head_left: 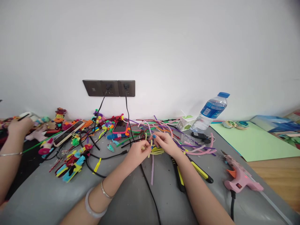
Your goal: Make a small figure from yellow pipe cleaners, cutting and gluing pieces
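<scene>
Pale-yellow pipe cleaner (151, 143), fuzzy, one item, thin and bent; located between two hands, above the middle of the worktop (168, 206).

Condition: in hand and, by judgement, at an early stage of shaping. Its ends stand loose above and below the fingers, and no completed form shows on it. How much shaping is left cannot be told. Yellow strips (157, 151) lie in a bunch just under the fingers; a lilac strip (152, 170) points toward the wearer.

Left hand (140, 148): nearly closed, thumb and forefinger pinching the pipe cleaner, other fingers curled in. Right hand (164, 142): narrow, fingers bent, tips at the same piece — whether they grip or merely touch it cannot be told.

Adjacent stock: loose multicoloured stems beyond the hands; pliers (202, 172) with black-and-yellow handles, partly beneath the right forearm; pink glue gun (241, 179), well to the right; water bottle (211, 111), tilted, beside a small carton (186, 122); fuzzy figures (72, 164), apparently made up, at left. Far left — another person's hand (20, 125), apart from these.
</scene>
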Tool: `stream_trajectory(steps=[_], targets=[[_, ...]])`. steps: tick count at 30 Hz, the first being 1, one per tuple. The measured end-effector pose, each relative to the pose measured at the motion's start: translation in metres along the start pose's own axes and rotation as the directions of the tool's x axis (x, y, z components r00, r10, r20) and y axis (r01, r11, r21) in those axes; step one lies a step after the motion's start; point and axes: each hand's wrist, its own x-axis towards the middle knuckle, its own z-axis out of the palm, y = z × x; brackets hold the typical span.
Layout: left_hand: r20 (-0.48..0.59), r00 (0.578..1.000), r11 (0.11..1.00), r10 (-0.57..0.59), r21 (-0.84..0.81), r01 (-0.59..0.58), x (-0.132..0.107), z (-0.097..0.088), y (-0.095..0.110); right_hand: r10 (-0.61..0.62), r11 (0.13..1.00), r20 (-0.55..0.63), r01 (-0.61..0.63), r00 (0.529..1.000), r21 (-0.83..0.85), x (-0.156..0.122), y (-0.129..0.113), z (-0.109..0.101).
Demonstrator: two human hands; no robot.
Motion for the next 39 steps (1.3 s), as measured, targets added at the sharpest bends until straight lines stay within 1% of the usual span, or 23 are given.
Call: stream_trajectory(steps=[2,5,8,10,13,15,17,19,21,25,28,31,34,36,39], targets=[[-0.041,0.998,0.998,0.037,-0.051,-0.039,0.001,-0.001,-0.001,0.024,0.990,0.017,-0.026,1.000,0.139,0.001,-0.003,0.001],[-0.073,0.994,0.996,0.075,-0.048,-0.078,0.000,-0.002,-0.003,0.055,0.950,0.033,-0.063,0.998,0.306,0.002,-0.006,0.003],[-0.112,0.990,0.995,0.091,-0.033,-0.095,-0.001,-0.003,-0.002,0.079,0.919,0.072,-0.101,0.994,0.381,0.002,-0.004,0.003],[-0.125,0.988,0.993,0.089,-0.067,-0.098,-0.001,-0.005,-0.001,0.093,0.901,0.076,-0.117,0.993,0.417,0.002,-0.003,0.003],[-0.113,0.991,0.989,0.067,-0.124,-0.081,0.000,-0.007,0.000,0.105,0.855,0.020,-0.100,0.994,0.508,0.001,-0.002,0.002],[-0.088,0.995,0.986,0.042,-0.157,-0.055,0.002,-0.007,-0.001,0.105,0.812,-0.017,-0.075,0.994,0.579,0.001,-0.004,0.002],[-0.053,0.999,0.973,0.011,-0.231,-0.023,0.004,-0.006,-0.002,0.093,0.777,-0.031,-0.053,0.995,0.627,0.001,-0.007,0.002],[-0.027,0.999,0.941,-0.020,-0.339,0.010,0.006,-0.005,-0.004,0.080,0.757,-0.030,-0.041,0.996,0.652,0.001,-0.008,0.001],[-0.016,0.998,0.883,-0.061,-0.467,0.046,0.007,-0.005,-0.005,0.073,0.738,-0.034,-0.031,0.997,0.674,0.001,-0.009,0.001],[0.020,0.992,0.691,-0.125,-0.715,0.102,0.007,-0.006,-0.003,0.077,0.709,-0.033,-0.031,0.996,0.705,0.001,-0.009,0.000],[0.072,0.989,0.573,-0.127,-0.809,0.132,0.006,-0.008,-0.001,0.072,0.712,0.002,-0.053,0.997,0.700,0.000,-0.010,0.000],[0.101,0.987,0.489,-0.121,-0.860,0.148,0.007,-0.008,-0.002,0.065,0.719,0.047,-0.079,0.997,0.690,-0.001,-0.013,0.000],[0.106,0.987,0.461,-0.122,-0.875,0.151,0.007,-0.006,-0.004,0.042,0.734,0.095,-0.095,0.995,0.672,-0.001,-0.014,0.002],[0.094,0.986,0.474,-0.136,-0.868,0.148,0.007,-0.005,-0.004,0.038,0.753,0.119,-0.107,0.992,0.649,-0.001,-0.013,0.003],[0.047,0.984,0.514,-0.171,-0.848,0.130,0.007,-0.003,-0.004,0.073,0.789,0.133,-0.138,0.989,0.599,0.000,-0.009,0.004]])
